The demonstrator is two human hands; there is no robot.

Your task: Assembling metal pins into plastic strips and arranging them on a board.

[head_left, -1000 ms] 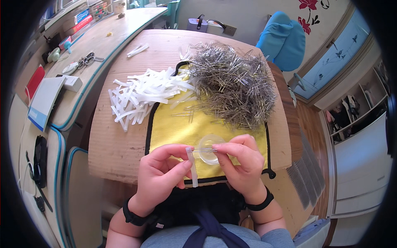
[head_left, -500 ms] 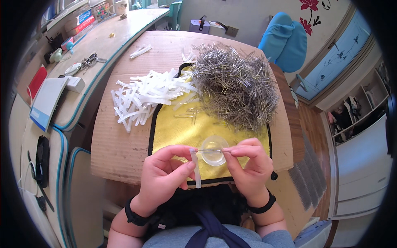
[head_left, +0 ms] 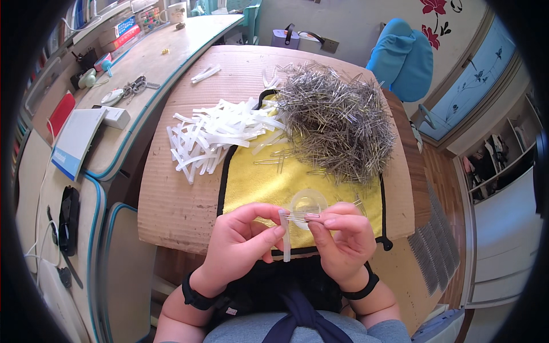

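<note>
My left hand (head_left: pixel 243 240) pinches a translucent white plastic strip (head_left: pixel 286 244), which hangs down from the fingertips. Between thumb and fingers of my right hand (head_left: pixel 350 239) are thin U-shaped wire pins (head_left: pixel 297 216), held level with their tips at the strip's upper end. Whether the tips have entered the strip, I cannot tell. Behind the pins, a small clear round cup (head_left: pixel 306 197) stands on a yellow cloth (head_left: pixel 251 186) with black edging. A large heap of wire pins (head_left: pixel 340 120) lies beyond, and white strips (head_left: pixel 214 134) are piled to its left.
Cardboard (head_left: pixel 171 214) covers the table under the cloth. A few loose pins (head_left: pixel 280 160) lie between the heap and the cup. Along the left runs a desk (head_left: pixel 151 54) with keys (head_left: pixel 135 86) and a box. A blue-covered chair (head_left: pixel 403 60) stands at the far right.
The view has shifted slightly, so the table sits farther right. My right hand has turned a little, and the pins now show more fanned apart. Both hands keep their pinch.
</note>
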